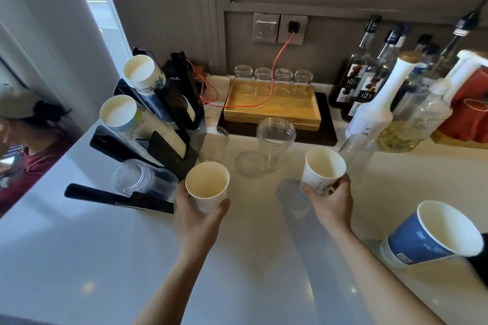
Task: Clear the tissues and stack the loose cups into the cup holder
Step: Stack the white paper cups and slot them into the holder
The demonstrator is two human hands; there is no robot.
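The left hand [195,221] has its grip closed round a white paper cup [207,186], thumb on the near right wall, fingers hidden behind; the cup is upright, mouth open to the camera, held above the desk [105,258]. The right hand [331,204] grips a second white cup [323,170], printed on its side, fingers wrapped round its lower half, the cup tilted slightly toward 11 o'clock.

At 10 o'clock from the left cup stands the black cup holder [169,145], with two slanted stacks of paper cups [118,113] in it, mouths facing the camera, one above the other. A stack of clear plastic cups [144,179] lies in its lowest slot, just beside the left hand at 9 o'clock.

Between the hands and further off, at 12 o'clock, two clear cups [274,134] stand loose on the desk, one close to the holder's right edge. Behind them a wooden tray [272,108] carries four glasses [273,78] along its far side, with a red cable [274,68] draped over it from the wall socket.

At 4 o'clock from the right hand a blue cup [433,237] lies on its side at the desk's edge, mouth toward 2 o'clock. Bottles [375,103] crowd the desk at 1 o'clock.
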